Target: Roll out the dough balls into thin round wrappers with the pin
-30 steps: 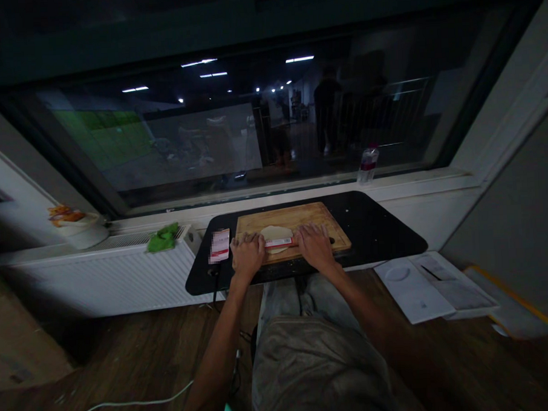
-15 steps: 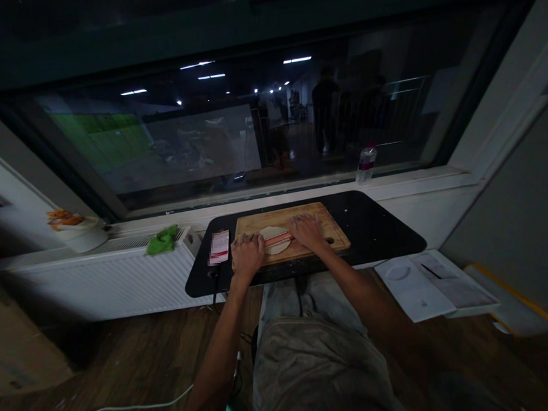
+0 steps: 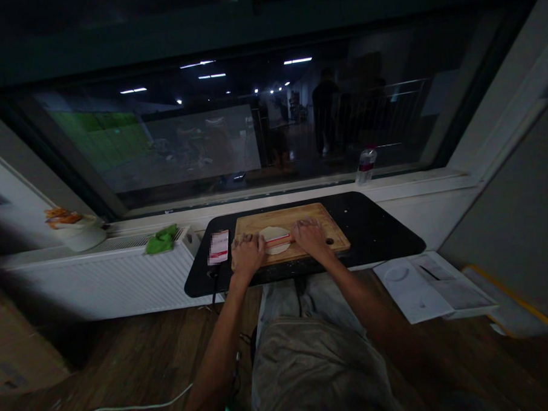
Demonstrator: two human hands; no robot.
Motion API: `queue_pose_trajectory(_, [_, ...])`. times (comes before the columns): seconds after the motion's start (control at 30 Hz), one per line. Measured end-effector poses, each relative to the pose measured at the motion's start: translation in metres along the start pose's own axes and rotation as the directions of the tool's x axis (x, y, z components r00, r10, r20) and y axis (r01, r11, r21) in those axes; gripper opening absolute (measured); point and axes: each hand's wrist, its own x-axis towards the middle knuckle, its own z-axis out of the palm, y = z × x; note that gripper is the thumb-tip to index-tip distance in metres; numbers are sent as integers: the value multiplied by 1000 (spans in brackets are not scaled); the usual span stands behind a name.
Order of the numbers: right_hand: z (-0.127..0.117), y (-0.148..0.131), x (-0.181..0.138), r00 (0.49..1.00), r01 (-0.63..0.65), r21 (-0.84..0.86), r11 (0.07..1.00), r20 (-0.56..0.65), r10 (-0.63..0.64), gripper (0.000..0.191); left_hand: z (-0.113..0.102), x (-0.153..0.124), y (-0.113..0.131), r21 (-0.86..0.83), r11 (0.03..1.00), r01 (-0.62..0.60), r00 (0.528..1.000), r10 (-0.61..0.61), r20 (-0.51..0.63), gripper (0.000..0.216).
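A thin round sheet of dough (image 3: 275,232) lies on a wooden cutting board (image 3: 281,215). Across its middle runs a slim reddish rolling pin (image 3: 279,241) with a pale stripe. My left hand (image 3: 247,254) is closed over the pin's left end, at the board's left side. Over the right end, my right hand (image 3: 310,236) is wrapped, short of the hole in the board's right corner. Both palms hide the ends of the pin. Dough shows on the far and near sides of the pin.
The board rests on a black table (image 3: 375,225). A lit phone (image 3: 219,247) lies left of it. On the sill stands a water bottle (image 3: 365,165). A green cloth (image 3: 161,239) lies on the radiator (image 3: 123,279). A white box (image 3: 436,283) sits at the lower right.
The rolling pin has shifted slightly toward me over the dough, with both hands still closed on it. My right hand has moved a little nearer.
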Motion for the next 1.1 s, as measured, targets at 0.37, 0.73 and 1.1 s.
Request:
queue_pose_trajectory(0.37, [5,2,-38,995,-17,55,998,-95,23,49,0,2,-5,-50,997,-56,998,58,35,44])
queue_pose_trajectory(0.73, [10,2,-68,982,5,106,994,-187,15,55,4,7,-8,-108,992,-70,996,75,44,42])
queue_pose_trajectory(1.1, [7,5,-27,996,-35,51,998,-80,39,47,0,5,-4,-69,997,-32,999,35,30,46])
